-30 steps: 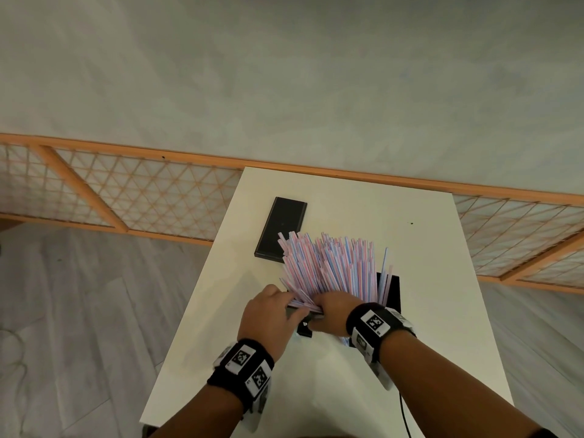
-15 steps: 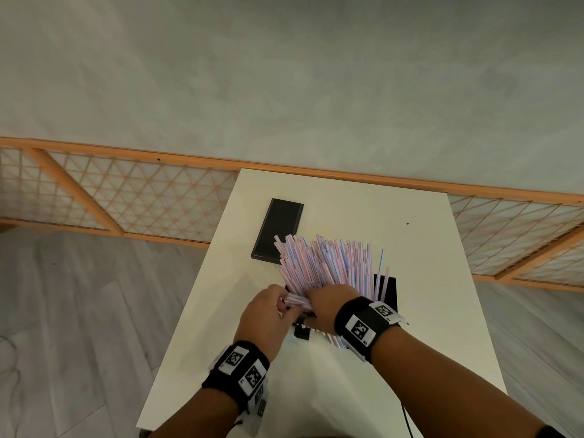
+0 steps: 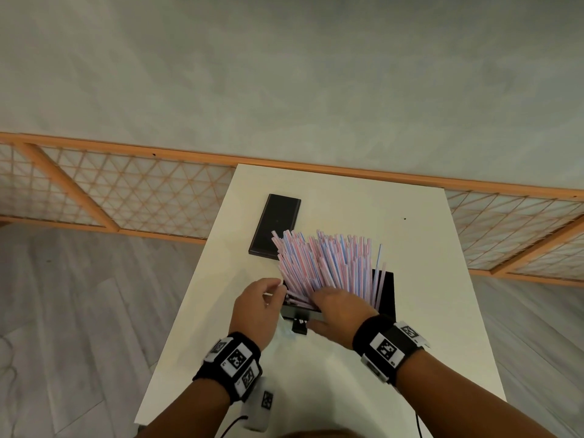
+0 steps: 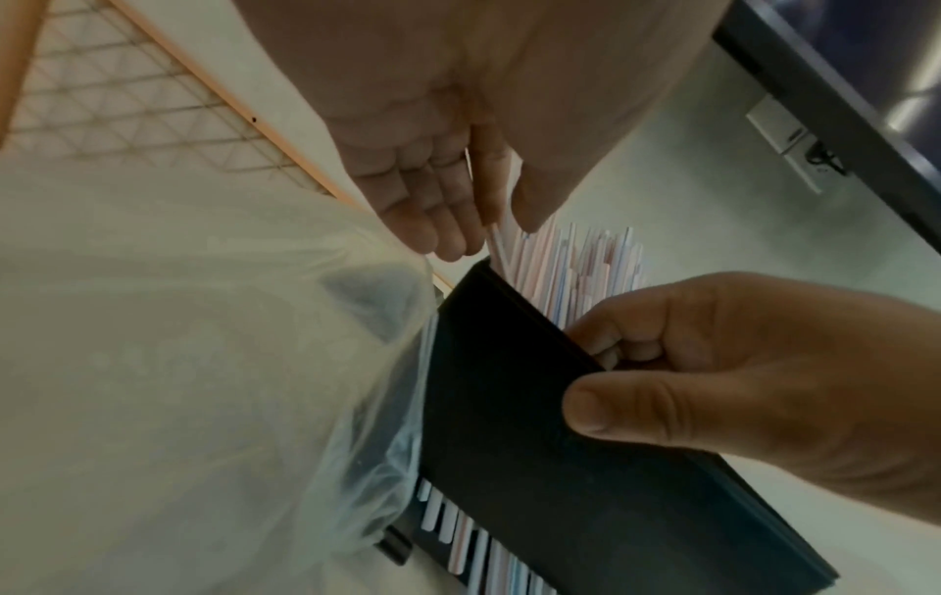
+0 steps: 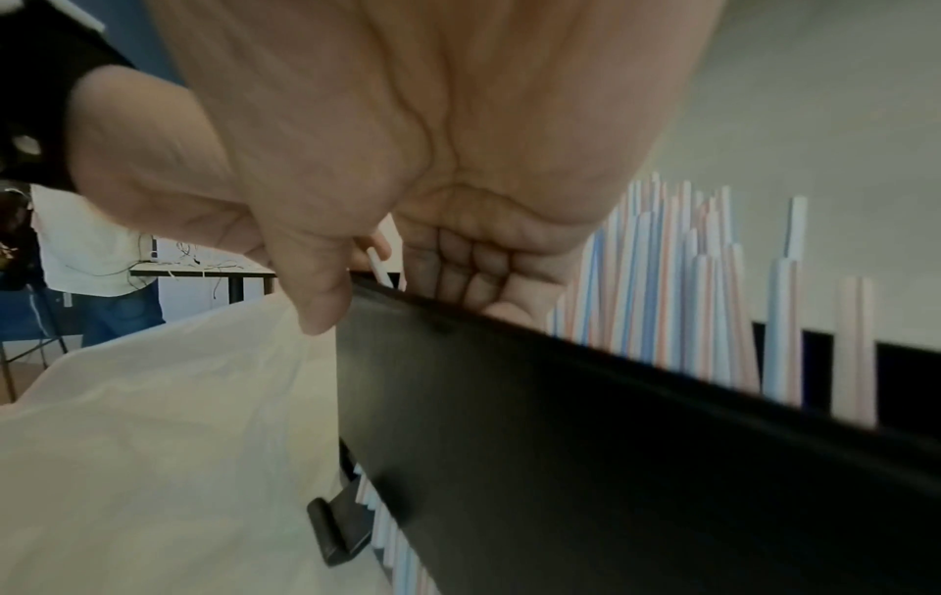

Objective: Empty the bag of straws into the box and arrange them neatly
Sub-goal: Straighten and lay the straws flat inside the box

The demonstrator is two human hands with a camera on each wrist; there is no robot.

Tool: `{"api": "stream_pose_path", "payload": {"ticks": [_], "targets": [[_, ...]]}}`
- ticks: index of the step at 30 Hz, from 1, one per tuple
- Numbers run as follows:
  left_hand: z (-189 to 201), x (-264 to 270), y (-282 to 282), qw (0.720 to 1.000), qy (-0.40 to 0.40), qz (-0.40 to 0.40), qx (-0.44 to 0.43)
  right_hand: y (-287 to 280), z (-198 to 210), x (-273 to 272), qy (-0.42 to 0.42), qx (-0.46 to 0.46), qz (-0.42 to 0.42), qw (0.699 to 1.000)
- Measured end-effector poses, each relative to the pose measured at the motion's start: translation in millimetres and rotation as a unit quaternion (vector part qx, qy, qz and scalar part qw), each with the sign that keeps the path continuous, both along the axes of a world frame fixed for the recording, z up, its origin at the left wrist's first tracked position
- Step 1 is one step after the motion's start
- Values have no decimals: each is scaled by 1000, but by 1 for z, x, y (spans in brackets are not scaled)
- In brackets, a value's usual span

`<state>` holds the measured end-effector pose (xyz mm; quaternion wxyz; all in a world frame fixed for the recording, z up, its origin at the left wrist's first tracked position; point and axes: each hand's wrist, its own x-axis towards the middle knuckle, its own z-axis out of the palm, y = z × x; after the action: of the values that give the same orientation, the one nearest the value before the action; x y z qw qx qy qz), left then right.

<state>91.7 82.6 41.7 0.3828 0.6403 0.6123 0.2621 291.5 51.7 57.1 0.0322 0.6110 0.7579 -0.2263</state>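
My right hand (image 3: pixel 335 306) lies with straight fingers against the straws (image 3: pixel 325 263) fanned upright in the black box (image 4: pixel 535 422); my left hand (image 3: pixel 257 303) pinches one straw. I should press gently, nudging leaners inward without tipping the box.

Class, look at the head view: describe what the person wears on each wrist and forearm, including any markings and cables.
Both forearms are bare, with no sleeves in view. The left hand and right hand each have a black wristband carrying white square tags printed with black code patterns. A white tagged device hangs under the left wrist, with a thin black cable trailing from it.
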Motion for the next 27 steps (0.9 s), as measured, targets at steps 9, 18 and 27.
{"api": "stream_pose_path", "payload": {"ticks": [9, 18, 27], "targets": [[-6, 3, -11, 987, 86, -80, 108, -18, 0, 2, 45, 10, -8, 999], [4, 11, -4, 968, 166, -155, 108, -35, 12, 53, 40, 55, -130, 989], [1, 17, -5, 945, 218, -185, 160, -43, 16, 81, 37, -27, -160, 986]]}}
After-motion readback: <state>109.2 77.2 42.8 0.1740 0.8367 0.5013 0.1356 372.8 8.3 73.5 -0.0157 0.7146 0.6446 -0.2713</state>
